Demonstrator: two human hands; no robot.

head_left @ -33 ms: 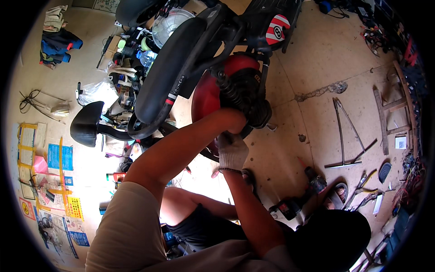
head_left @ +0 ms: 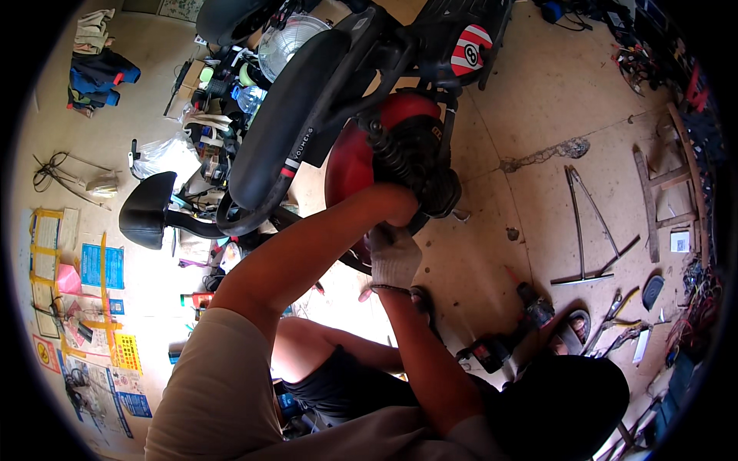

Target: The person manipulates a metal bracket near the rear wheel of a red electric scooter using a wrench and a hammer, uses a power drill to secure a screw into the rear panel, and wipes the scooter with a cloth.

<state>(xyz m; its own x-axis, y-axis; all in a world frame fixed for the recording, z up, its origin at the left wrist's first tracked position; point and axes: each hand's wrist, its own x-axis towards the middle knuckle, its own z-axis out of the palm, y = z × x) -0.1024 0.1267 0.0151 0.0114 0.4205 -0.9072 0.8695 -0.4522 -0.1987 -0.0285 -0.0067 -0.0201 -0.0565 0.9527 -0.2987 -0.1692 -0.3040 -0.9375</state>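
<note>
A scooter with a long black seat (head_left: pixel 296 115) stands in front of me, its rear wheel area nearest. My left forearm (head_left: pixel 330 230) reaches across to its red rear fender (head_left: pixel 350 165); the left hand bends down out of sight beside the wheel, fingers hidden. Just below it is my right hand (head_left: pixel 396 257) in a pale knit glove, closed near the wheel's lower edge. What it grips is hidden. Above both hands sits a black coil shock absorber (head_left: pixel 390 154), next to a dark housing (head_left: pixel 442 196).
Right of my legs a cordless power tool (head_left: pixel 534 307) lies on the floor, with pliers (head_left: pixel 615 311) beyond. Farther right are a thin metal stand (head_left: pixel 580 230) and a wooden frame (head_left: pixel 673 184). A padded backrest (head_left: pixel 147 210) sticks out left. A fan (head_left: pixel 292 42) stands behind the seat.
</note>
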